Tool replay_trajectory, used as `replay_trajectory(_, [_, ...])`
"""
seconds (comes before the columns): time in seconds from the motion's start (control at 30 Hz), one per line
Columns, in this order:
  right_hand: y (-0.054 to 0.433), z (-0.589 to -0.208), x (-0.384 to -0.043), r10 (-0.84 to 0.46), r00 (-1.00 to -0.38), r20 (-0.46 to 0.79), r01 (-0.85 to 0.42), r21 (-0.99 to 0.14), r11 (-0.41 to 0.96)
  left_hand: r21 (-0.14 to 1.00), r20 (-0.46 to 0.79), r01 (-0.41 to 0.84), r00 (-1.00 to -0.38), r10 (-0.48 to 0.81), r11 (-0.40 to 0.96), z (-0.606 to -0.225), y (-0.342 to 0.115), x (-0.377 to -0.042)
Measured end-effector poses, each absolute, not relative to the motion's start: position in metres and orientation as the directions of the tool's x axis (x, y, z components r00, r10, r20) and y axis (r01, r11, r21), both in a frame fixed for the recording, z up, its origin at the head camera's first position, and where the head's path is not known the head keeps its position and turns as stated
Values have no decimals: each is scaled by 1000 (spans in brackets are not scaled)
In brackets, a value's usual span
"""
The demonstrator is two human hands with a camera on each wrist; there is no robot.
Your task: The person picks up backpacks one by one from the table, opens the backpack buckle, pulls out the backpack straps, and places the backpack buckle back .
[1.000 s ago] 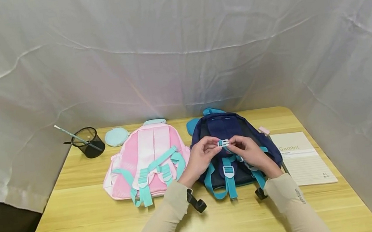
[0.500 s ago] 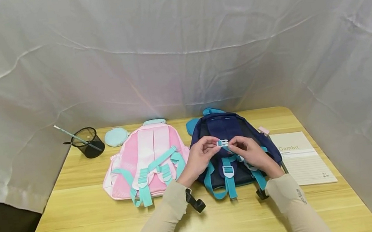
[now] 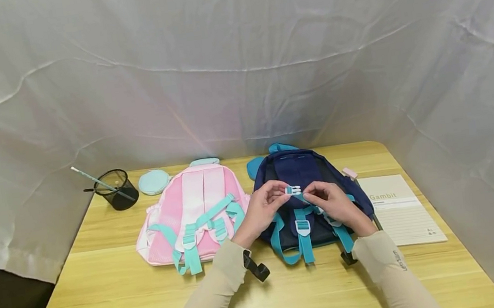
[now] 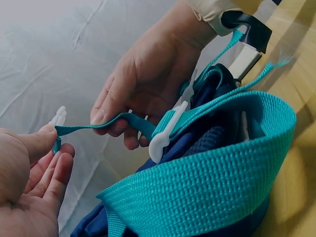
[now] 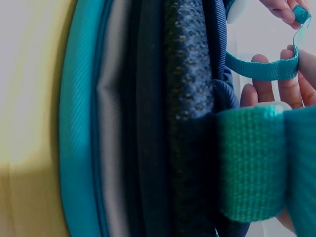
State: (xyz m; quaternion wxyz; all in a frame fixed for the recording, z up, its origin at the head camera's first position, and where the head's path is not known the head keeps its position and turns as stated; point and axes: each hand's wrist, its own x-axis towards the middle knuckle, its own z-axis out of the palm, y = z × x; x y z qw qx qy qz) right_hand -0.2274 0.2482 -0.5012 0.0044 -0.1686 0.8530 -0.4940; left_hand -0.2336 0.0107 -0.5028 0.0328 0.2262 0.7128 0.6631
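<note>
In the head view, my left hand point(image 3: 265, 206) pinches a white side-release buckle piece point(image 3: 293, 190), its prongs pointing right. A teal strap point(image 4: 81, 128) runs from that piece to my right hand point(image 3: 332, 202), whose thumb and finger pinch it in the left wrist view. Both hands are above the navy backpack point(image 3: 298, 168), which lies with its straps up. The right wrist view shows the teal strap point(image 5: 274, 69) curving past the fingers of my right hand point(image 5: 264, 86), with part of my left hand point(image 5: 282, 9) at the top.
A pink backpack point(image 3: 173, 236) with mint straps lies to the left. Farther left are a round light-blue pouch point(image 3: 154, 182) and a black mesh pen cup point(image 3: 126, 198). At right lie a notebook point(image 3: 405, 216) and a small pink block point(image 3: 350, 173). Grey cloth point(image 3: 236, 72) hangs behind.
My left hand has moved slightly left with the buckle piece, widening the gap to my right fingers. More of the prongs shows. My right hand has barely moved.
</note>
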Motion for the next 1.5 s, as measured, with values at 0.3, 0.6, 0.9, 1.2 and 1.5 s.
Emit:
replay_trajectory(0.3, [250,-504,-229,-305,-939,159,-291,-841,456,968,206,243,-906,370,56,-504,10,-235])
replay_trajectory(0.6, [251,-505,-228,-298,-944,143,-279,-825,491,959,227,275,-893,389,72,-506,6,-234])
replay_trajectory(0.9, [249,-504,-228,-305,-942,138,-278,-832,481,967,194,243,-903,383,82,-505,-1,-235])
replay_trajectory(1.2, [250,-505,-227,-304,-945,118,-267,-814,515,955,228,278,-908,352,98,-497,-15,-239])
replay_trajectory(1.5, [252,-513,-224,-355,-927,123,-297,-817,495,952,249,290,-920,304,98,-493,-29,-240])
